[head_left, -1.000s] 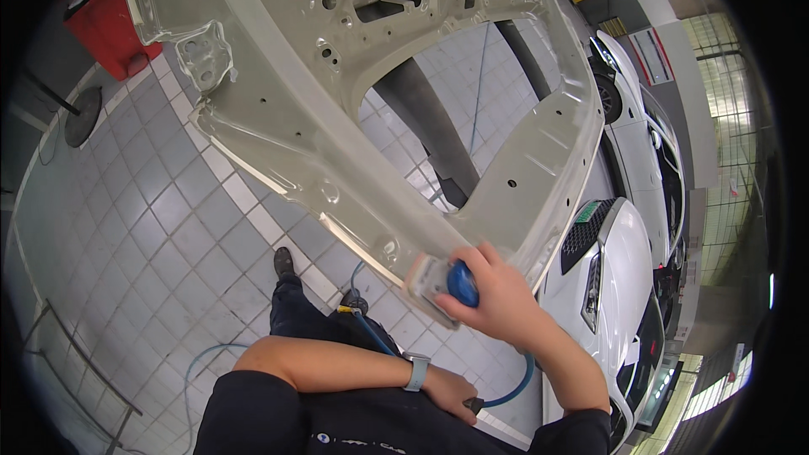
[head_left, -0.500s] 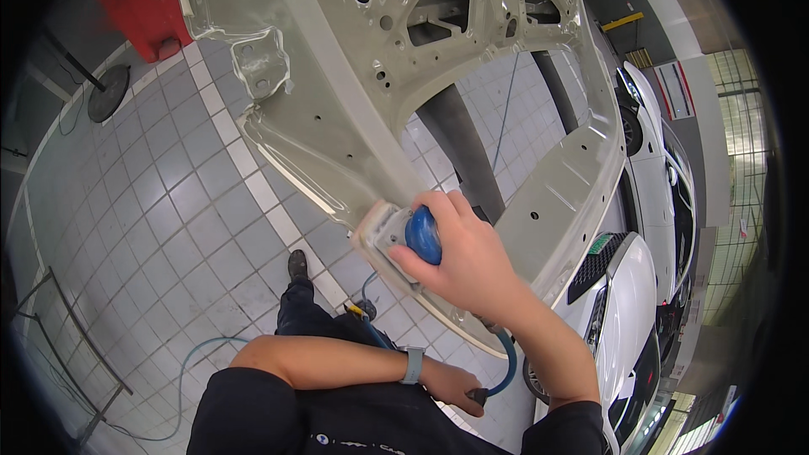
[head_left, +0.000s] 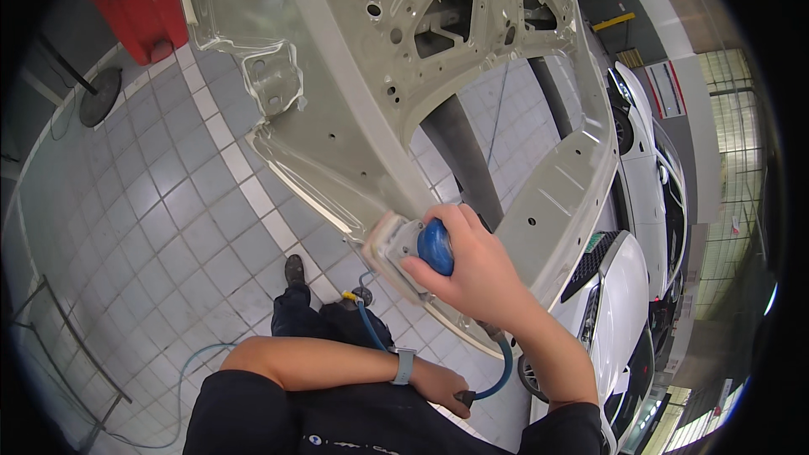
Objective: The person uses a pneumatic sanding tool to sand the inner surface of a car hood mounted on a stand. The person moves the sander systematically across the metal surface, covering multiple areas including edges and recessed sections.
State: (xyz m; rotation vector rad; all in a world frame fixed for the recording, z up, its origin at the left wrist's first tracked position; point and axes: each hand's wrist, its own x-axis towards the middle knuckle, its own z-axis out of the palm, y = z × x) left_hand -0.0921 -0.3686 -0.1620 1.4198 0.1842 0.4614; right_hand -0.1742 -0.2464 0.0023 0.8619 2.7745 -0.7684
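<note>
A blue-topped sander (head_left: 435, 246) sits in my right hand (head_left: 472, 270), my fingers and thumb wrapped round its dome. Its pale pad, blurred at the edge, rests on the near corner of a grey-beige car body panel (head_left: 324, 118). This panel has a large window-like opening and several cutouts. My left arm, with a grey-banded watch (head_left: 404, 364), crosses in front of my body. The left hand (head_left: 440, 386) is closed round a blue hose (head_left: 499, 377), which runs up toward my right wrist and the sander.
A red bin (head_left: 139, 13) and a round stand base (head_left: 101, 97) are at the far left. White cars (head_left: 628, 295) stand along the right. A thin hose (head_left: 181, 388) trails over the tiled floor (head_left: 160, 227), beside a metal frame (head_left: 72, 345) at left.
The whole view has shifted slightly, the panel now lower and further right in it. My right hand still has the sander on nearly the same corner; the left keeps its hold on the hose.
</note>
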